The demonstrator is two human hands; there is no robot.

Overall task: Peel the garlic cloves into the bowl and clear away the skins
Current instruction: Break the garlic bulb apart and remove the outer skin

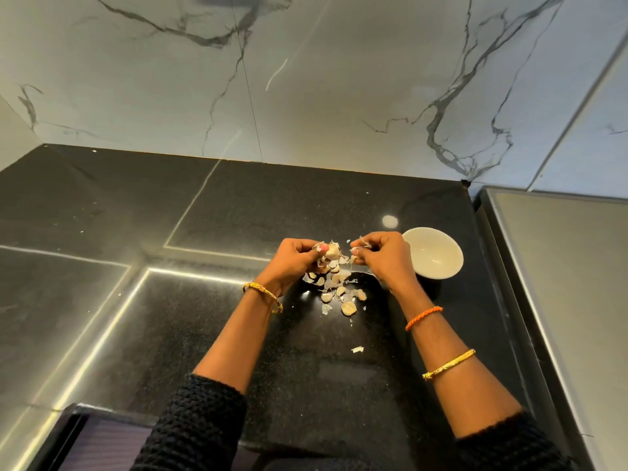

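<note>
We see the left hand (295,258) holding a garlic clove (332,250) while the right hand (384,256) pinches a skin strip (364,244), above scattered cloves and skins (334,287) beside a white bowl (433,252) on the black counter (142,253).

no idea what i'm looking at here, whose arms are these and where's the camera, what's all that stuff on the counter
There is no machine here. One camera sits on a person's head and looks down, so the two arms reaching forward are that person's own.

The left hand holds a garlic clove. The right hand pinches a bit of skin pulled off it.

Below the hands, on the black counter, lies a pile of cloves and skins. A stray skin scrap lies nearer the person. A white bowl stands just right of the right hand; it looks empty.
</note>
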